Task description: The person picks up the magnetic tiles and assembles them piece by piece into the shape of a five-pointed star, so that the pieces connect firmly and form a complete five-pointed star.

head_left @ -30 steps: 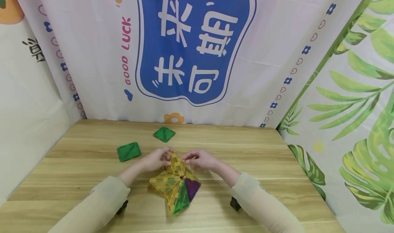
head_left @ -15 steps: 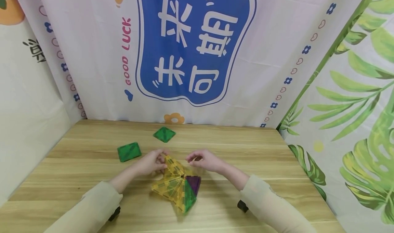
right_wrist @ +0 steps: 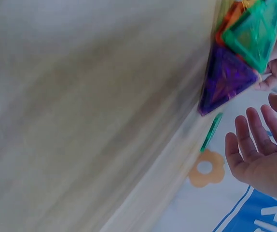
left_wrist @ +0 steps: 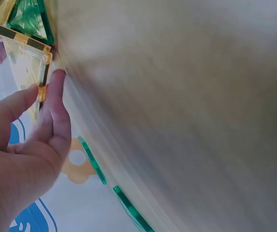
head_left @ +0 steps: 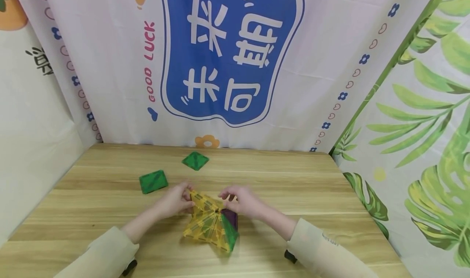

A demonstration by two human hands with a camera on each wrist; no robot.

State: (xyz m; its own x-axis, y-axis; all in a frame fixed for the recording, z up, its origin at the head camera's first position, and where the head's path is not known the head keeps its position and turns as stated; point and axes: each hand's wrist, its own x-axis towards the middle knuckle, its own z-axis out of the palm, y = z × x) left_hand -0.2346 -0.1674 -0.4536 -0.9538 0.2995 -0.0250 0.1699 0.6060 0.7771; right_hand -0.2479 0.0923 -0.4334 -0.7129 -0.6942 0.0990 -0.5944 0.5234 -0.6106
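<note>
A pointed, star-like build of translucent magnetic tiles stands on the table between both hands. Most of its tiles are yellow; a green triangle tile and a purple triangle tile show on its right side. My left hand pinches the edge of a yellow tile at the build's far left, thumb on one side and fingers on the other. Beside the build's far right side is my right hand, its fingers spread and loosely bent, with nothing held, as the right wrist view shows.
Two loose green tiles lie farther back on the wooden table: a rectangle tile at the left and a diamond-shaped tile near the back edge. A printed cloth hangs behind the table.
The build has turned counterclockwise as seen from above: its far yellow tip swung left with my left hand, and its green side swung right. My right hand came off it and stays close by.
</note>
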